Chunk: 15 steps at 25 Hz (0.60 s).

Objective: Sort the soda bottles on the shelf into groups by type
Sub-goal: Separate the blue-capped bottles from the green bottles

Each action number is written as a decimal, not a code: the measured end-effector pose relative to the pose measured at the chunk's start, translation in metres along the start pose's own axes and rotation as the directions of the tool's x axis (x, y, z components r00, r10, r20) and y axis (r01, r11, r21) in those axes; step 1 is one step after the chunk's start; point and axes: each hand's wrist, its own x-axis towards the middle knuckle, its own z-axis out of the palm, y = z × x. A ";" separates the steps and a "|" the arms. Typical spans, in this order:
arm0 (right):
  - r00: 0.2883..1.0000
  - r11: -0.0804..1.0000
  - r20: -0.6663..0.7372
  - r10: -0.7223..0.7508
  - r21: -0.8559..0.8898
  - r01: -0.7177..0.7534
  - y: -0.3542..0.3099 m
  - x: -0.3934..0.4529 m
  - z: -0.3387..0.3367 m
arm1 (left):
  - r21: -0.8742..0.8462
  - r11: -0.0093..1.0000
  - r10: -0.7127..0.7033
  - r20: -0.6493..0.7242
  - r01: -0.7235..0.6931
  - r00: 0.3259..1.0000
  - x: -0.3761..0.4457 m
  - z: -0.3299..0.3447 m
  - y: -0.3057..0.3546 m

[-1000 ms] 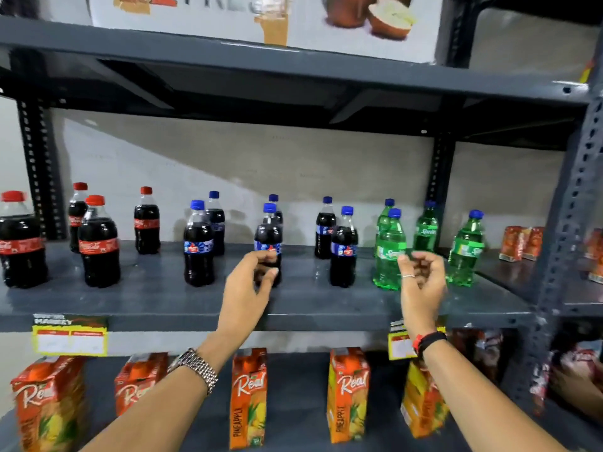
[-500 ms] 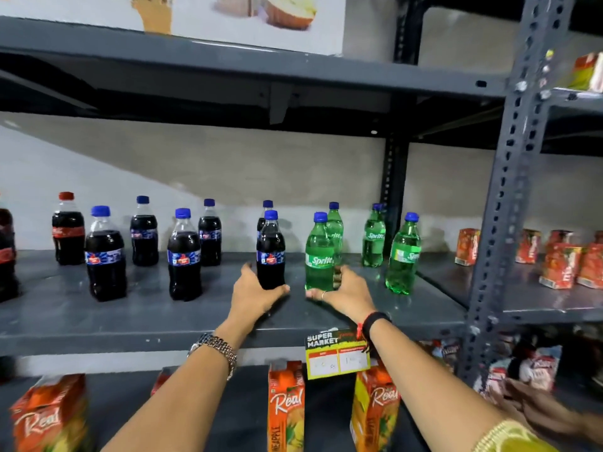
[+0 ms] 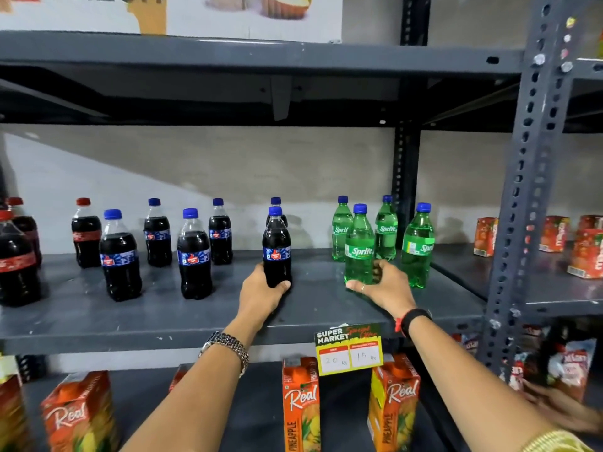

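Note:
My left hand (image 3: 261, 293) grips the base of a dark cola bottle with a blue cap (image 3: 276, 246) standing on the grey shelf (image 3: 163, 321). My right hand (image 3: 381, 285) wraps the base of a green Sprite bottle (image 3: 359, 243) at the front of a cluster of several Sprite bottles (image 3: 417, 246). Several more blue-capped cola bottles (image 3: 194, 256) stand to the left. Red-capped cola bottles (image 3: 85, 234) stand at the far left.
Orange juice cartons (image 3: 300, 406) fill the shelf below, behind a yellow price tag (image 3: 349, 352). Red cartons (image 3: 554, 234) sit on the neighbouring shelf past the perforated upright (image 3: 522, 190). Another person's hand (image 3: 564, 409) reaches in at the lower right.
The two bottles have come apart: the cola in my left hand sits further left, and the Sprite in my right hand further right, beside the other Sprite bottles.

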 end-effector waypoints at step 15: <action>0.997 0.998 0.077 -0.013 -0.063 0.017 -0.004 -0.009 -0.004 | 0.052 0.999 -0.013 0.006 0.013 1.000 -0.001 0.001 -0.001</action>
